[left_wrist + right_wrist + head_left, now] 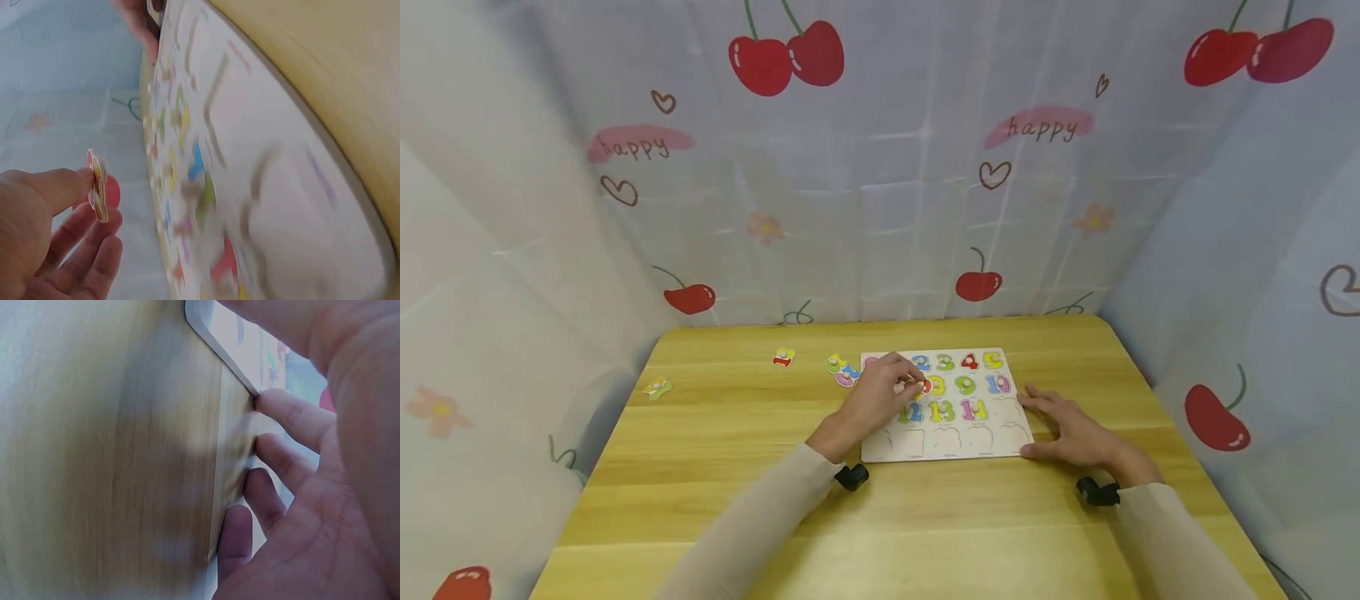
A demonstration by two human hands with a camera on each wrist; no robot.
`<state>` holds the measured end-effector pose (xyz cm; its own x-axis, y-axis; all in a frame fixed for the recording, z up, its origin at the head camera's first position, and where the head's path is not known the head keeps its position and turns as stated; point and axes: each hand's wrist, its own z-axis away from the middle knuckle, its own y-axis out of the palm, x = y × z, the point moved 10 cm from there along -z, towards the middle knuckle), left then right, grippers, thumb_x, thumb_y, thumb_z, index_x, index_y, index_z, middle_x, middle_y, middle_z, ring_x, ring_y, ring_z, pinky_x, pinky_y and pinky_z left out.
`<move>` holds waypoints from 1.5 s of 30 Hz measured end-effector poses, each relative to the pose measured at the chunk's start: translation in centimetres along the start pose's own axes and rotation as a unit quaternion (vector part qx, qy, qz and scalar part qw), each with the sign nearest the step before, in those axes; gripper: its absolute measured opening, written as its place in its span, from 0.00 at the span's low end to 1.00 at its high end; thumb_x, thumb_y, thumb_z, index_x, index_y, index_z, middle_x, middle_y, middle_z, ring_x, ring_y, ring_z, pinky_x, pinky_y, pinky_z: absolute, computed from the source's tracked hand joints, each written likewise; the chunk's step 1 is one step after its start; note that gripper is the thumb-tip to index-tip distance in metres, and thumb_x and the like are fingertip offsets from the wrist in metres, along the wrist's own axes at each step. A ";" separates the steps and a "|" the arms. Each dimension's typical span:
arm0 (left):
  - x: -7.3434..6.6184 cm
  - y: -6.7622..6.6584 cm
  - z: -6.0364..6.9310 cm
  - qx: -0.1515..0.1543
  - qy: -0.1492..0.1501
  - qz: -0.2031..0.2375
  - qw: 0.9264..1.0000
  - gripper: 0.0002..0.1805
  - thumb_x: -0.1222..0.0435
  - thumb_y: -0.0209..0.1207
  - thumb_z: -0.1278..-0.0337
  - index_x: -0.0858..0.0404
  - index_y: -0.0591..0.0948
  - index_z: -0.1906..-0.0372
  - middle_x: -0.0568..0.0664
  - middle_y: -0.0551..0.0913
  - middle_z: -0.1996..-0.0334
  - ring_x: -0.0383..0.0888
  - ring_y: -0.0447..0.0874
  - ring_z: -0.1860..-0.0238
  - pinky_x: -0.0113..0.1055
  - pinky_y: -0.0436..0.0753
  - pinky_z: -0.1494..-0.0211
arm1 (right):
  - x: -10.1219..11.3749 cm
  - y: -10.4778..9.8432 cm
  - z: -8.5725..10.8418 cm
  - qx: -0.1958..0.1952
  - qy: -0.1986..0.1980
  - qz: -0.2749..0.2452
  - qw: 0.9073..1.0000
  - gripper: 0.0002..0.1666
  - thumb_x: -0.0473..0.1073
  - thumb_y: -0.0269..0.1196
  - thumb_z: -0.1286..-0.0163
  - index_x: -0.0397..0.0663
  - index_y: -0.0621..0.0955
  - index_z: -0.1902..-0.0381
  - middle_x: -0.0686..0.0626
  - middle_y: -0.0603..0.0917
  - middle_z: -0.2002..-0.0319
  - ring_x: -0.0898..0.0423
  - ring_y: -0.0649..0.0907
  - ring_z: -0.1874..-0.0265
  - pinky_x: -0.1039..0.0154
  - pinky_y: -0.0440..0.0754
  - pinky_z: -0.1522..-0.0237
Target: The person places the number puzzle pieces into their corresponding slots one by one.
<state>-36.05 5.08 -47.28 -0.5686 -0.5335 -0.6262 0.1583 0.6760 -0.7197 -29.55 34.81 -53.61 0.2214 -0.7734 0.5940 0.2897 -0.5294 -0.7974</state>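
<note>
My left hand (880,392) hovers over the left part of a white number puzzle board (874,453). Between thumb and fingertips it pinches a small wooden puzzle piece (98,187), seen nearly edge-on in the left wrist view, so its number cannot be read. Colourful number pieces, such as the green 9 (966,385) and the yellow-pink 14 (974,410), sit in the board's upper rows; outlined recesses show along the bottom row. At the board's right edge rests my right hand (1075,433), its fingers spread and fairly straight, with thumb and forefinger touching the edge.
On the wooden table (730,467), loose number pieces lie left of the board: a red-yellow piece (784,357), a yellow-green piece (657,387) and a blue-purple piece (847,377) beside a green-yellow one (834,363). A cherry-print curtain (880,250) hangs behind.
</note>
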 end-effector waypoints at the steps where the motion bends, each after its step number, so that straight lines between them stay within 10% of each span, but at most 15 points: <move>1: -0.4 0.8 -0.3 0.008 -0.001 0.002 1.000 0.03 0.66 0.74 0.19 0.59 0.95 0.49 0.51 0.92 0.48 0.47 0.93 0.47 0.42 0.94 0.39 | 0.1 0.0 0.0 0.001 -0.001 0.001 1.000 0.58 0.57 0.85 0.30 0.39 0.73 0.12 0.26 0.62 0.09 0.18 0.66 0.15 0.12 0.65 0.21; 10: -4.0 8.5 -3.5 0.081 0.026 -0.040 0.996 0.05 0.60 0.73 0.17 0.54 0.95 0.47 0.45 0.93 0.46 0.40 0.91 0.45 0.30 0.88 0.37 | 0.0 0.1 0.4 0.002 0.005 0.010 1.000 0.58 0.57 0.85 0.29 0.38 0.73 0.12 0.26 0.63 0.09 0.18 0.68 0.18 0.12 0.68 0.22; 20: -5.2 14.1 -6.7 0.124 0.034 -0.067 0.989 0.05 0.62 0.73 0.18 0.55 0.96 0.48 0.43 0.95 0.48 0.33 0.88 0.49 0.22 0.85 0.41 | -0.2 -0.1 0.2 0.006 0.010 0.015 1.000 0.58 0.57 0.85 0.29 0.39 0.73 0.12 0.27 0.63 0.09 0.20 0.70 0.19 0.14 0.72 0.24; 30: -6.5 15.5 -7.4 0.118 0.035 -0.093 0.988 0.05 0.63 0.74 0.19 0.53 0.98 0.48 0.39 0.98 0.51 0.34 0.89 0.49 0.21 0.84 0.40 | 0.0 -0.1 -0.1 0.003 0.003 0.011 1.000 0.58 0.58 0.85 0.29 0.39 0.73 0.12 0.27 0.63 0.09 0.21 0.70 0.19 0.15 0.71 0.23; 45: -8.3 15.0 -5.1 0.153 0.082 -0.114 0.978 0.16 0.63 0.72 0.17 0.56 0.93 0.32 0.42 0.95 0.35 0.38 0.90 0.33 0.24 0.84 0.26 | -0.2 -0.2 0.1 -0.015 -0.021 0.007 1.000 0.56 0.57 0.84 0.29 0.40 0.75 0.13 0.23 0.65 0.11 0.19 0.70 0.23 0.13 0.72 0.28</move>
<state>-33.11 22.25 -51.31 -0.7358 -0.5468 -0.3994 0.2317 0.3509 -0.9073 -29.56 35.06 -53.54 0.2646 -0.7653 0.5868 0.2578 -0.5303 -0.8077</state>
